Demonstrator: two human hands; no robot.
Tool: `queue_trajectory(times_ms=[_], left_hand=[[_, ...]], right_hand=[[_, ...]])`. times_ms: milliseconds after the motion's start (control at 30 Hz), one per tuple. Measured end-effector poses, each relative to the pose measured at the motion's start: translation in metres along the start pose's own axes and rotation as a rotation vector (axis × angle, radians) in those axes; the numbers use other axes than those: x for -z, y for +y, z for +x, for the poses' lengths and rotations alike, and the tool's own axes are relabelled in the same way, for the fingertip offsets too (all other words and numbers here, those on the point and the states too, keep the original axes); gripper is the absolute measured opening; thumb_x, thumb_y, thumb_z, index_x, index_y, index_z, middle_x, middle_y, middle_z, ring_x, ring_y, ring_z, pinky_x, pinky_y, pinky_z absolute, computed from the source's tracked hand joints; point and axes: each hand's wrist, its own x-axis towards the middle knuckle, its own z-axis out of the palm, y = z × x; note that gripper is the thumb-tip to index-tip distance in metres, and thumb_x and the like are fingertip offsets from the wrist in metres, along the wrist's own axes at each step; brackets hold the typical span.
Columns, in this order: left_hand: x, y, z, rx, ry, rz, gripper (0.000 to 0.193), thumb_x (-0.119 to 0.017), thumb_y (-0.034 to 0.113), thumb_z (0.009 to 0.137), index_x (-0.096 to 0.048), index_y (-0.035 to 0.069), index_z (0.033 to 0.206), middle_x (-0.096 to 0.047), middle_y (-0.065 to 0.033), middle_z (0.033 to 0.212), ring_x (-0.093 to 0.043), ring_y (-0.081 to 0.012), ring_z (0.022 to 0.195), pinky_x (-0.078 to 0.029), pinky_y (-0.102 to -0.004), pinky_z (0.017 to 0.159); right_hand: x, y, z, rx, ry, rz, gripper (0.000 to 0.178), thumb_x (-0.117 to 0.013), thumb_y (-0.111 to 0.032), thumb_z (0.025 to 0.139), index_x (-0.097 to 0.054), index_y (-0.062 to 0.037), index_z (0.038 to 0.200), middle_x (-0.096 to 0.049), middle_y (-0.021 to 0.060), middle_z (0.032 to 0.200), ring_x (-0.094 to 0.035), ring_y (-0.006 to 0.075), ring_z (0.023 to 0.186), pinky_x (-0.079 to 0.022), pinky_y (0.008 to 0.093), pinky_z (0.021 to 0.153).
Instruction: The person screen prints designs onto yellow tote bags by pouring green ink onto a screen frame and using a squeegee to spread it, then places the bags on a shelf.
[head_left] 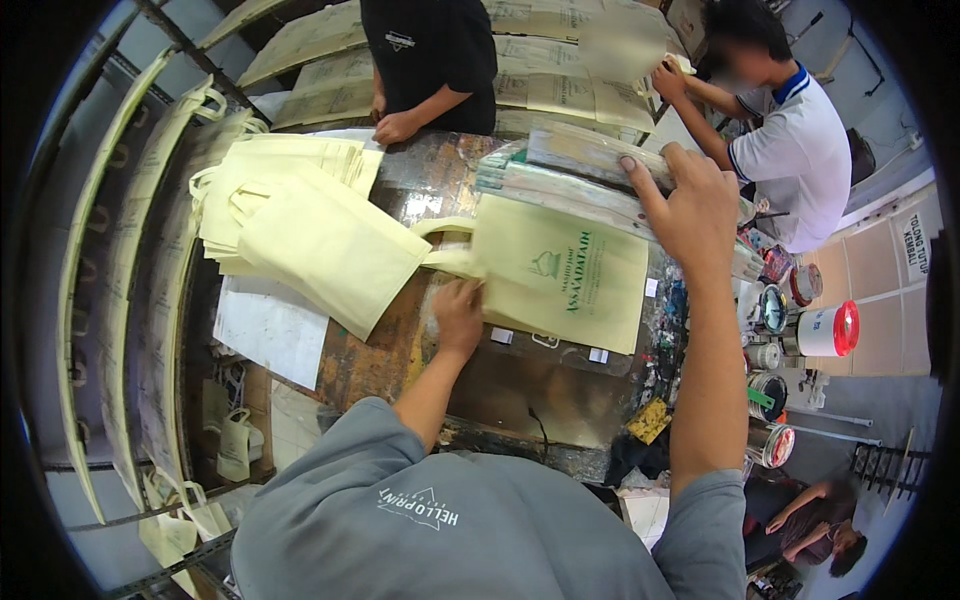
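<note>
A pale yellow cloth bag (610, 270) with green print lies flat on the work table, its handle loop pointing left. My left hand (459, 318) is closed at the bag's left edge, just below the handle, and seems to pinch it; the fingertips are partly hidden. My right hand (695, 205) grips the upper edge of a screen printing frame (570, 190), thumb on the near side and fingers over the top. The frame is tilted up along the bag's far side. To the left, a stack of plain pale yellow bags (320, 235) overlaps the printed bag's handle.
White paper (270, 325) lies under the stack. Paint tubs, including a white one with a red lid (830, 330), stand at the right, and a yellow sponge (649, 421) sits near the table edge. Racks (130, 270) of bags rise at left and behind. Other people are nearby.
</note>
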Motion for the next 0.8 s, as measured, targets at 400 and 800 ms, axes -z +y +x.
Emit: queue_trajectory(times_ms=[400, 800], left_hand=[[0.227, -0.103, 0.134, 0.254, 0.196, -0.224, 0.04, -0.075, 0.032, 0.102, -0.074, -0.001, 0.125, -0.075, -0.0061, 0.095, -0.059, -0.0126, 0.08, -0.052, -0.0318, 0.074], [0.017, 0.069, -0.03, -0.545, -0.633, 0.139, 0.112, -0.067, 0.082, 0.083, -0.04, 0.012, 0.165, -0.026, -0.0207, 0.174, -0.018, -0.0396, 0.163, -0.005, -0.069, 0.13]], right_hand=[[-0.005, 0.002, -0.008, 0.0, -0.016, -0.001, 0.062, -0.065, -0.065, 0.095, -0.067, -0.0043, 0.082, -0.069, 0.0152, 0.078, -0.068, 0.0369, 0.082, -0.042, 0.0518, 0.078], [-0.005, 0.018, 0.018, 0.049, 0.03, -0.071, 0.069, -0.061, -0.07, 0.096, -0.078, -0.0039, 0.094, -0.074, 0.018, 0.079, -0.073, 0.0368, 0.081, -0.051, 0.0517, 0.076]])
